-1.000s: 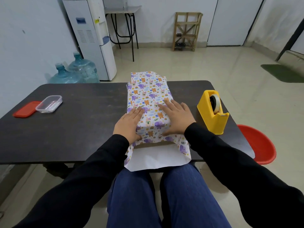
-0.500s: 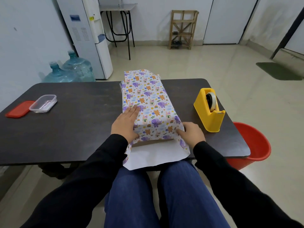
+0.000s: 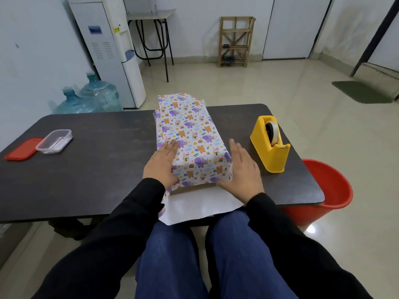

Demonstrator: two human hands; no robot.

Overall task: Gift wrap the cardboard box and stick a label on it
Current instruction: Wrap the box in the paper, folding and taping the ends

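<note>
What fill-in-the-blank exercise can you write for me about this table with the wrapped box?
1. The yellow plastic tape dispenser stands on the dark table, to the ____ of the box wrapped in animal-print paper.
2. The flat lid lying beside the clear plastic container is ____ in colour.
3. The paper flap hanging over the table's near edge shows its ____ inner side.

Missing words: right; red; white.
</note>
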